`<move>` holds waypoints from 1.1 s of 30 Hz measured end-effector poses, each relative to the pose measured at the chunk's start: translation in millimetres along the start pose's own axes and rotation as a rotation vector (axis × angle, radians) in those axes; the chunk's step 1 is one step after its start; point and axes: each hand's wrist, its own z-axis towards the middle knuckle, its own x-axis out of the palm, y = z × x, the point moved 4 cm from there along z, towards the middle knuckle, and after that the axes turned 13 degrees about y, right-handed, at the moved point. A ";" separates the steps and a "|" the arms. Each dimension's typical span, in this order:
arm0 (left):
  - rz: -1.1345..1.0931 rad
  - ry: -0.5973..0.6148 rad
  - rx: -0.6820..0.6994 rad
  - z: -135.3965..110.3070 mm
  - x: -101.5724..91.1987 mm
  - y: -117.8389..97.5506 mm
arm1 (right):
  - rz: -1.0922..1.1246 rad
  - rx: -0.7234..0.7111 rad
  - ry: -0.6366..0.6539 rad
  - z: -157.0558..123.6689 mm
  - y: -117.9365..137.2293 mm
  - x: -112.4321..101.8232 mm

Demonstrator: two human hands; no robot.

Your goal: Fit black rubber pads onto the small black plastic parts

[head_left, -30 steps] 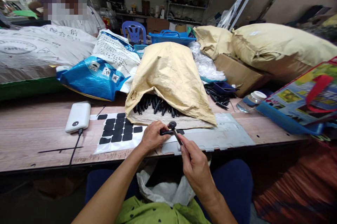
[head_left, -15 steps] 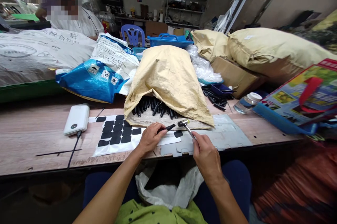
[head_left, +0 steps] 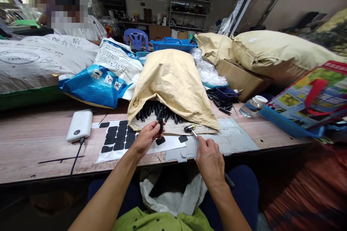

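My left hand (head_left: 146, 137) is closed on a small black plastic part (head_left: 161, 125), which stands upright between its fingers. My right hand (head_left: 210, 160) grips the thin handle of a small hammer (head_left: 190, 129), whose head hovers just above the table to the right of the part. A white sheet of black adhesive pads (head_left: 119, 138) lies under and to the left of my left hand. Behind both hands an open tan woven sack (head_left: 176, 84) spills several black parts (head_left: 159, 110) onto the table.
A white power bank (head_left: 80, 125) with its cable lies on the wooden table (head_left: 32, 140) at the left. A grey metal plate (head_left: 233, 138) sits at the right. Sacks, a cardboard box (head_left: 240, 73), a bottle (head_left: 252, 106) and a colourful bag (head_left: 311, 97) crowd the back. Another person sits far left.
My left hand has turned the black part from lying flat to upright and drawn it left. My right hand has pulled the hammer off the part and lowered it to the right.
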 end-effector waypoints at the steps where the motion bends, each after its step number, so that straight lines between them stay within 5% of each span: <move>1: -0.082 0.000 -0.013 -1.8 3.2 -0.5 | -0.010 0.006 -0.004 -0.1 0.3 -0.4; 6: -0.263 0.012 -0.072 -8.1 18.9 13.5 | 0.059 -0.001 -0.015 -0.3 4.5 -8.0; 10: -0.341 0.083 -0.111 -9.6 23.7 31.2 | 0.314 -0.121 -0.032 -1.4 24.7 -16.5; 14: -0.402 0.093 -0.091 -10.1 18.6 41.2 | 0.685 -0.346 0.101 -0.3 57.9 -13.6; 17: -0.405 0.121 -0.093 -10.3 16.7 43.5 | 0.822 -0.359 0.218 2.4 73.8 -8.1; 25: -0.409 0.131 -0.108 -12.0 19.8 40.7 | 0.607 -0.317 0.137 4.7 78.4 -8.5; 33: -0.366 0.136 -0.089 -11.6 22.8 38.9 | 0.432 -0.465 -0.012 6.1 85.1 -19.0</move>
